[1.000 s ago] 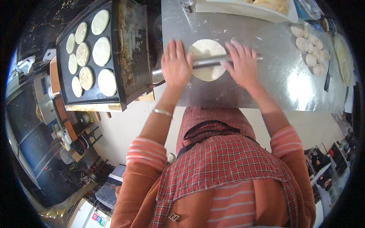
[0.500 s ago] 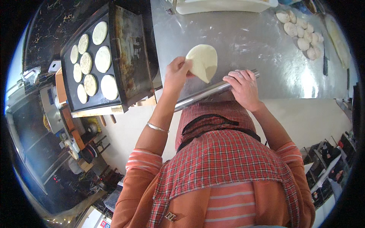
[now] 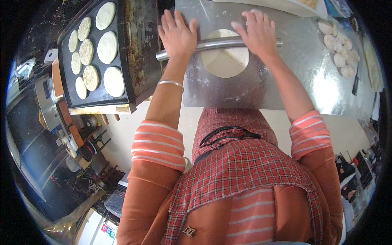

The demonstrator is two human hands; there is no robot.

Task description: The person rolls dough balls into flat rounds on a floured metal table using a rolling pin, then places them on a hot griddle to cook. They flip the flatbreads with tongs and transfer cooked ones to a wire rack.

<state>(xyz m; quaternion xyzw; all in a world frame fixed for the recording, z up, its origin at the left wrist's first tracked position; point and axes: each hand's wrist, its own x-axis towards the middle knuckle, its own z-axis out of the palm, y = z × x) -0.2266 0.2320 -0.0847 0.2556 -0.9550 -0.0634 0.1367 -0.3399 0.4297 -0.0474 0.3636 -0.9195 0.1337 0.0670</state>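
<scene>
A round, flattened piece of dough (image 3: 226, 65) lies on the metal worktop. Across its upper part rests a steel rolling pin (image 3: 218, 44), nearly level from left to right. My left hand (image 3: 178, 34) presses on the pin left of the dough, palm down with its fingers spread. Near the pin's right end lies my right hand (image 3: 258, 33), also flat with fingers stretched forward and slightly blurred. Neither hand is wrapped round the pin.
On the left, a black griddle (image 3: 67, 87) carries several flat round breads (image 3: 107, 47). Several dough balls (image 3: 339, 48) sit at the worktop's (image 3: 281, 90) right, beside a dark-handled tool (image 3: 355, 85). A white tub (image 3: 281, 7) stands at the far edge.
The dough was held up in my left hand and now lies flat under the rolling pin. The pin has moved away from my body, and both hands now lie open on it.
</scene>
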